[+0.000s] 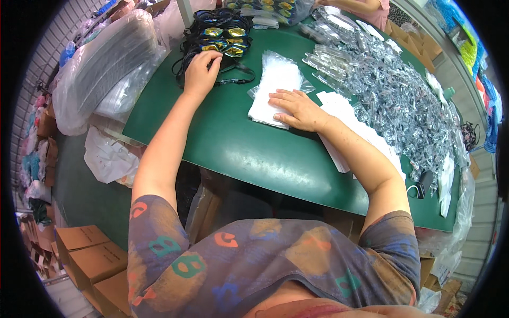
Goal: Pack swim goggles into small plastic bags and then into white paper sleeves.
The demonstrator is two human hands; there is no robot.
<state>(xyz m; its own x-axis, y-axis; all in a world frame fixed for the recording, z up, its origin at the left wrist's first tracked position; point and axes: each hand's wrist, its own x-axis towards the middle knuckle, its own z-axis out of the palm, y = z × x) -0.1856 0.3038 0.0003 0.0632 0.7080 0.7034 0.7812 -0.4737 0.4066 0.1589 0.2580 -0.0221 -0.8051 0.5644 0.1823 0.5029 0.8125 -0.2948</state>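
My left hand (pixel 203 71) is at the near side of a pile of black swim goggles (pixel 217 33) with shiny yellow lenses. Its fingers are curled in, touching a pair of goggles (pixel 233 51), and a black strap (pixel 243 79) trails over the table to the right. Lying flat with the fingers apart, my right hand (pixel 301 110) presses on a stack of white paper sheets (pixel 265 103). Clear plastic bags (pixel 278 57) stick out at the far end of that stack.
The green table (pixel 238 148) carries a big heap of clear plastic pieces (pixel 392 100) on the right. More white sheets (pixel 363 124) lie under my right forearm. A small black object with a white cord (pixel 424 184) sits near the right edge. Cardboard boxes (pixel 98 257) stand lower left; another person's arm (pixel 360 6) shows across the table.
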